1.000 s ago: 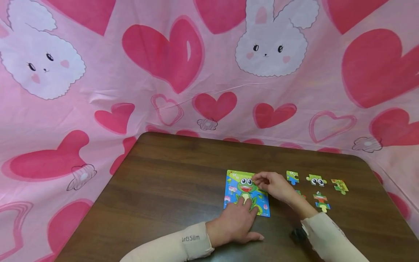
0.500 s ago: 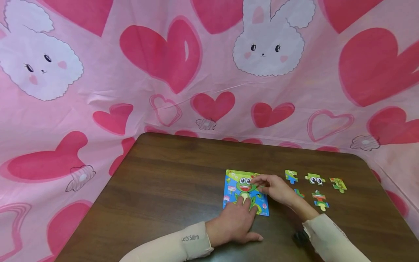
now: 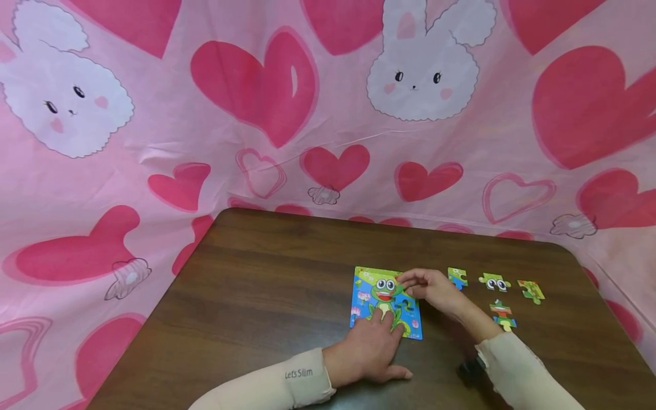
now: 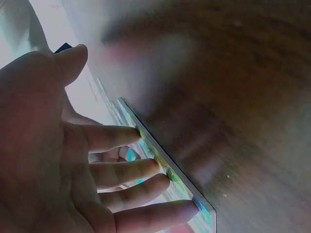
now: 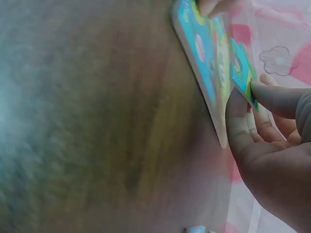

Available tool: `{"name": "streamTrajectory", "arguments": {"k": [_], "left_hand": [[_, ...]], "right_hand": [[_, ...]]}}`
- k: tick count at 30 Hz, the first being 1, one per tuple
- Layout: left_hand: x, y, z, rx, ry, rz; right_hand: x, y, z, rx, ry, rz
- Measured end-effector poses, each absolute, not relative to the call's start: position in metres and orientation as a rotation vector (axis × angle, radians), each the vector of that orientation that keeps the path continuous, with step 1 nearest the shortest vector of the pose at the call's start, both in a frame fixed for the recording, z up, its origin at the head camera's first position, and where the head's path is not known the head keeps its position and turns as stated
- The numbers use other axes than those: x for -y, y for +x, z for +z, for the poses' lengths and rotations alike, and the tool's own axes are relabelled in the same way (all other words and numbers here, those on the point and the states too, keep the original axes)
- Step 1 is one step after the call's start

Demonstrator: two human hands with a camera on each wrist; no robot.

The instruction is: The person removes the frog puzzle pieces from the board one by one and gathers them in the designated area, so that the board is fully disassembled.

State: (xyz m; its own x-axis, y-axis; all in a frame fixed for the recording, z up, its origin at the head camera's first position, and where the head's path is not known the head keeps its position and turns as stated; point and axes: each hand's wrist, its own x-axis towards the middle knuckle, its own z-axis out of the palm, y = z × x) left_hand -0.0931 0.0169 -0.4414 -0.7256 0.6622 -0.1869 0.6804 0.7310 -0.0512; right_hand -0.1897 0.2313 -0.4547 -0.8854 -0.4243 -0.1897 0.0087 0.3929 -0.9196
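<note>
A square frog jigsaw puzzle (image 3: 363, 286) lies on the brown table. My left hand (image 3: 369, 347) rests on its near edge, fingers spread and fingertips pressing on the frog's lower body; in the left wrist view the fingers (image 4: 121, 174) reach over the board's thin edge. My right hand (image 3: 433, 289) is at the upper right of the puzzle. It pinches a blue-and-green puzzle piece (image 5: 239, 65) between thumb and fingers, tilted up above the board in the right wrist view. A dark blue notched area shows in the puzzle just below that hand.
Several loose pieces lie right of the puzzle: a blue-green corner piece (image 3: 457, 277), an eyes piece (image 3: 495, 282), a green-and-red piece (image 3: 531, 290) and a mouth piece (image 3: 502, 310) touching a yellow-and-blue one. A pink heart-and-rabbit cloth (image 3: 338, 114) hangs behind the table.
My right hand has raised the pinched piece, exposing the dark blue notched area. A loose piece seen beside the right wrist before is now hidden by the arm. My left hand stays put.
</note>
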Motion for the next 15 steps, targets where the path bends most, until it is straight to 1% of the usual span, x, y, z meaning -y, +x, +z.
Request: {"name": "streamTrajectory", "arguments": {"k": [7,15], "left_hand": [[-0.017,-0.092,-0.442,-2.803,1.085,-0.195],[-0.017,-0.092,-0.442,-2.811,1.088,-0.205]], "right_hand": [[-0.245,-0.194,-0.448,-2.192,-0.327,-1.533],[-0.264,-0.189,-0.439,-2.170,-0.241,-1.551]]}}
